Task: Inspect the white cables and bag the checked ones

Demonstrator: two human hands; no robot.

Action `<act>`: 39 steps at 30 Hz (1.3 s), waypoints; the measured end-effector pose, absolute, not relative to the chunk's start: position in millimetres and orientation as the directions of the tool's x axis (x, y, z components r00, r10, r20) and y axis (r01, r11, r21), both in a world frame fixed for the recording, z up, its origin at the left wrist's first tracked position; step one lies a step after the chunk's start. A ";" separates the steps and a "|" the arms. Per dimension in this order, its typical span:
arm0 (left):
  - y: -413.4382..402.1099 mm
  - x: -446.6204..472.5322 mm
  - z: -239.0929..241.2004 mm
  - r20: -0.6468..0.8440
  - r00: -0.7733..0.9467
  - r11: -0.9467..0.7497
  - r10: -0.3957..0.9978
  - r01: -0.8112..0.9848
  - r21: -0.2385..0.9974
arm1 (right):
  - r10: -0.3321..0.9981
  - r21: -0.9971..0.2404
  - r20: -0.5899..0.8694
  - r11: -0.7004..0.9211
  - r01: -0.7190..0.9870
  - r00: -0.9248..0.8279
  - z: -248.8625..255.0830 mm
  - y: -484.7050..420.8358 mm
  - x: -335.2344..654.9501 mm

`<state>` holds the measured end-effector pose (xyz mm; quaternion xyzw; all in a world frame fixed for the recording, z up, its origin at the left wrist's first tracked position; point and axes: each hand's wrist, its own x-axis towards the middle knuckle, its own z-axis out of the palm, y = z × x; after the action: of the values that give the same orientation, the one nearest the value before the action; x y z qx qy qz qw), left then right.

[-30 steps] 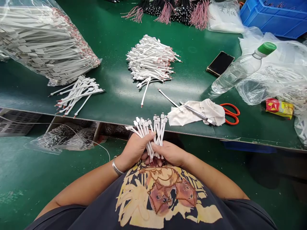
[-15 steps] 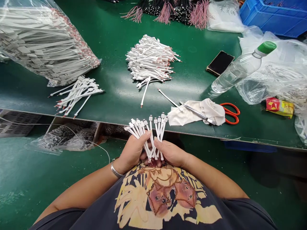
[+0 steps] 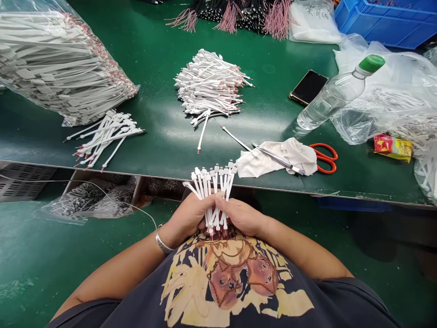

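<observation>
Both hands hold one bundle of short white cables (image 3: 213, 187) upright against my chest, below the table's front edge. My left hand (image 3: 189, 216) wraps the bundle from the left, thumb across its front. My right hand (image 3: 241, 216) grips it from the right, thumb pressed beside the left one. The white connector ends fan out at the top; the red-tipped ends poke out below the fingers. On the green table (image 3: 164, 136) lie a large pile of the same cables (image 3: 210, 89) and a smaller row of cables (image 3: 104, 136) to the left.
A clear bag of white cables (image 3: 58, 64) lies at the far left. Tweezers (image 3: 278, 158) rest on a white cloth (image 3: 278, 163) beside orange scissors (image 3: 324, 157). A phone (image 3: 307, 86), a lying plastic bottle (image 3: 336, 93), plastic bags (image 3: 385, 105) and a blue crate (image 3: 385, 20) sit right.
The spread connector ends have been drawn closer together into a tighter, more even bundle. Both hands stay closed on it in nearly the same place.
</observation>
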<state>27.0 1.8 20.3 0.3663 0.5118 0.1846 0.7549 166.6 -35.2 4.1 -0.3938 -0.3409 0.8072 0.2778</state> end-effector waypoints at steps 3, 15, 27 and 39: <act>0.6 26.6 18.8 -0.638 0.400 0.654 0.658 0.116 0.747 | 0.708 -0.766 -0.479 -0.626 -0.146 -0.519 0.5 -36.5 167.0; -5.1 26.0 15.7 -0.607 0.354 0.632 0.712 0.055 0.773 | 0.716 -0.718 -0.495 -0.656 -0.233 -0.492 -9.3 -38.5 162.8; -4.8 26.7 14.5 -0.591 0.352 0.635 0.726 -0.014 0.772 | 0.728 -0.646 -0.474 -0.670 -0.366 -0.496 -19.4 -37.4 158.9; -3.9 24.7 5.2 -0.569 0.350 0.603 0.744 0.016 0.797 | 0.676 -0.639 -0.493 -0.709 -0.300 -0.548 -25.8 -27.6 164.4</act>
<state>24.7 -3.9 5.2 0.3700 0.5131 0.2480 0.7337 164.4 -27.6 -25.8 -0.3773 -0.2490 0.8438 0.2893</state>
